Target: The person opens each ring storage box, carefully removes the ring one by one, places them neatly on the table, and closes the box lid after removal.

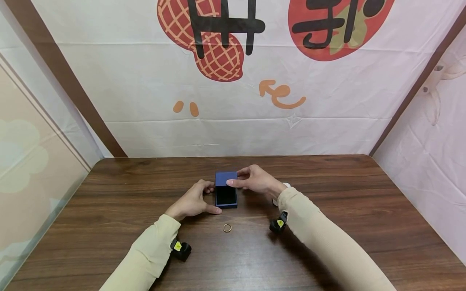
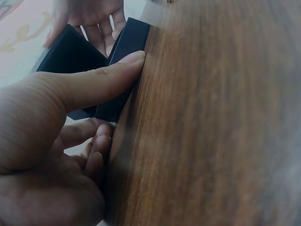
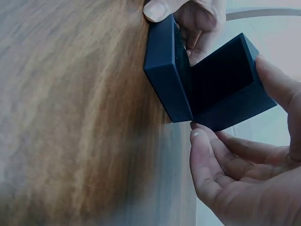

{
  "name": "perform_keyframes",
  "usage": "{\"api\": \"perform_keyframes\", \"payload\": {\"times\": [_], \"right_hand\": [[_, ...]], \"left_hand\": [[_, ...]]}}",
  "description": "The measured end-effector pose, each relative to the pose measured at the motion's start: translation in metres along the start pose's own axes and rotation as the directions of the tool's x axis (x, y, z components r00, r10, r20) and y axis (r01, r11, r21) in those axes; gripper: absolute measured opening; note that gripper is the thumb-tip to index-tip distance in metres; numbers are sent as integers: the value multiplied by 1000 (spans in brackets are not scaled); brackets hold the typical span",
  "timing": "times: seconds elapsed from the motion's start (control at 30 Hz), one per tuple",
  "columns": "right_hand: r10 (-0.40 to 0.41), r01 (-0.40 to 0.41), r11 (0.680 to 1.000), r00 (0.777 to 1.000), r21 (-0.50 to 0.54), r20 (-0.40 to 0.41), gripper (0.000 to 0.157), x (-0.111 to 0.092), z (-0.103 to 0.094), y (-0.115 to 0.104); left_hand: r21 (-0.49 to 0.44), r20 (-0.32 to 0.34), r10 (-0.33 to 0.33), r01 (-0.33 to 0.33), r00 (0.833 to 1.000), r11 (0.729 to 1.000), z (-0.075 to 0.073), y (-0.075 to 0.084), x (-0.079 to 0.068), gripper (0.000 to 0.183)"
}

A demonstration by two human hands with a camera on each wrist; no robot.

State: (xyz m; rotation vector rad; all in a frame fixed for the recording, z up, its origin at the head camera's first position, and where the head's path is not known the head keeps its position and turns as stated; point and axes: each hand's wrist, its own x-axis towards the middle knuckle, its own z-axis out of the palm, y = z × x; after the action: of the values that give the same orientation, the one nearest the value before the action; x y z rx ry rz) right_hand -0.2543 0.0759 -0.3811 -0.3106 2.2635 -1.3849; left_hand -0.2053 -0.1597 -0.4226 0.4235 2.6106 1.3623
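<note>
A small dark blue ring box (image 1: 226,206) sits on the table in front of me with its lid (image 1: 222,178) tipped up and its black inside showing. My left hand (image 1: 194,200) grips the base from the left, thumb (image 2: 106,82) along the front and fingers curled at the side. From the right, my right hand (image 1: 256,180) holds the lid, its thumb (image 3: 277,82) over the lid's edge and its fingers low by the hinge side. Nearer me, a thin gold-coloured ring (image 1: 227,231) lies on the table, apart from both hands.
The brown wood-grain table (image 1: 327,194) reaches a white printed cloth (image 1: 145,89) at its far edge. A white item (image 1: 287,184) is mostly hidden behind the right wrist. Black cameras on straps sit at the left wrist (image 1: 181,251) and right wrist (image 1: 277,226).
</note>
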Motion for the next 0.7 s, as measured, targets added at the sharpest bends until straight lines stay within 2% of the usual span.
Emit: {"api": "perform_keyframes", "payload": {"times": [0.37,0.43,0.57,0.7], "right_hand": [[-139,133,985,989,-105,-50,65,-7,9,3],[-177,166,974,983,-155,-56,65,-9,10,3],[-258,232,931,964,-283,-57,69,-13,13,4],[-291,251,900,955,-357,-62,72,-17,17,7]], "left_hand": [[0,7,-12,12,1000,1000,-1,1,-1,82],[1,10,-13,13,1000,1000,-1,1,-1,82],[3,15,-16,16,1000,1000,-1,1,0,83],[0,19,-15,15,1000,1000,-1,2,0,83]]}}
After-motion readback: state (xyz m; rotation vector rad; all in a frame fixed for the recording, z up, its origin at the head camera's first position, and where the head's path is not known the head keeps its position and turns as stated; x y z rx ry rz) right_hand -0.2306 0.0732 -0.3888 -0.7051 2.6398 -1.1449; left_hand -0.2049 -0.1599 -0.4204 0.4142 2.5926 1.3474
